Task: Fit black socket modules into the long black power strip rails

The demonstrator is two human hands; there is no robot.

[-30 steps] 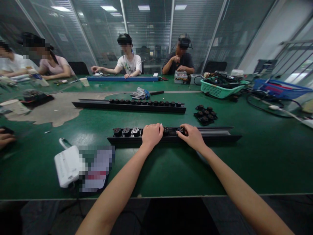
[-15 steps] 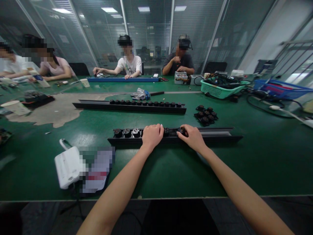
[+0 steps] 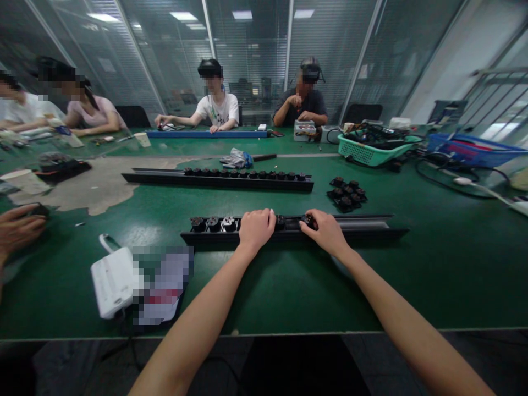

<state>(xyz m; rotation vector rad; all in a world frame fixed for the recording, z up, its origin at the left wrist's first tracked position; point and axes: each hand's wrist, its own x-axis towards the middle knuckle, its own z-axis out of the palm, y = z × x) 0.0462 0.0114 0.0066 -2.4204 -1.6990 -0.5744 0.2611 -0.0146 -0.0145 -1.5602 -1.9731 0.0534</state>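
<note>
A long black power strip rail lies across the green table in front of me, with several black socket modules seated at its left end. My left hand is curled over the rail's middle, gripping it. My right hand pinches a black socket module sitting in the rail channel. The rail's right part shows a bare grey channel.
A second black rail full of sockets lies farther back, a pile of loose socket modules to its right. A white box sits near left, a green basket far right. Several people sit around; another person's hand is at the left edge.
My hands stay on the rail almost unmoved. The other person's hand at the left edge left the view and has come back holding a dark object.
</note>
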